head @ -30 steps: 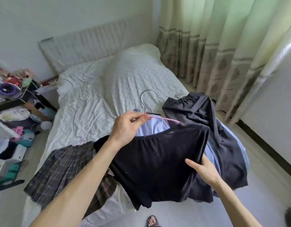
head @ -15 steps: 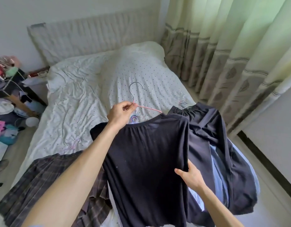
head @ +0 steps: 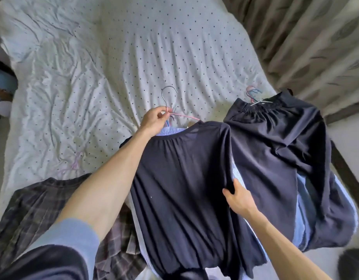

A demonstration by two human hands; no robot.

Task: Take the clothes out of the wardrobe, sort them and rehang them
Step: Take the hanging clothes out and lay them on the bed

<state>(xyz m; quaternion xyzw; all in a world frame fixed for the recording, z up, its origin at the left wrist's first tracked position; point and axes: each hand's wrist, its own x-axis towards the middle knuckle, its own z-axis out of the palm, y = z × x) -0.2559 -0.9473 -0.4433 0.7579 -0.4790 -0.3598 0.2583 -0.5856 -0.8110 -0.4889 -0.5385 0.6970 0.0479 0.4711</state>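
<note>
Your view has dropped toward the bed since a moment ago, the wall and headboard gone from sight, and both hands keep the same grips as before. Head view, then: your left hand has finger and thumb pinched on the hanger right at the base of its hook, the other fingers curled in beneath. The top hangs from it, spread out over the foot of the bed, neckline just below that hand. Your right hand has the top's right edge clamped, thumb on the front, fingers tucked behind the cloth. A blue shirt peeks out under the neckline; whether it shares the hanger or lies beneath, I can't tell. To the right lies a dark garment, touching the top along its edge; to the left a plaid skirt, partly under your forearm. You look to be laying this one down in its sorted spot, so keep the hanger level, draw the right edge outward to take out the folds, and lower the hem first. Watch that the thin hanger doesn't slip out of the wide neckline, and keep the top from burying the skirt.
</note>
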